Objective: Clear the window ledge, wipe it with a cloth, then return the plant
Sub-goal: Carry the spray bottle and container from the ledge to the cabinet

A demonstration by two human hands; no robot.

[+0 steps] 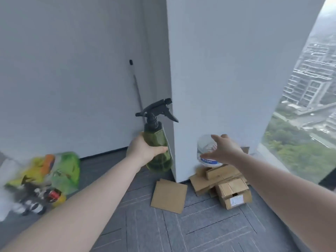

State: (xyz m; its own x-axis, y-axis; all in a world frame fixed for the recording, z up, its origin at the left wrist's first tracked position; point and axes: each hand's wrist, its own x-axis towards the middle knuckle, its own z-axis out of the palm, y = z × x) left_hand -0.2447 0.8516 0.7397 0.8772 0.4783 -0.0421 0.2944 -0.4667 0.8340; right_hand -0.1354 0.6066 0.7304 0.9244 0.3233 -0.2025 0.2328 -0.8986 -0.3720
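A person's left hand (pixel 145 150) grips an upright green spray bottle (pixel 157 148) by its body, while the open right hand (pixel 223 150), fingers spread, reaches for a clear plastic container (pixel 205 148) directly beyond it, atop stacked cardboard boxes (pixel 231 188) by the window.

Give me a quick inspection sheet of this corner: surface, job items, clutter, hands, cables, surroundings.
Surface: grey carpet floor; window ledge not clearly seen.
Job's things: green spray bottle with black trigger, held upright; no cloth or plant seen.
Clutter: cardboard boxes piled by the pillar, a flat cardboard sheet, blurred colourful bags.
Grippers: left hand grips the bottle; right hand open, at a clear plastic container.
Cables: nothing seen.
Surroundings: white pillar, window, pole against the wall.
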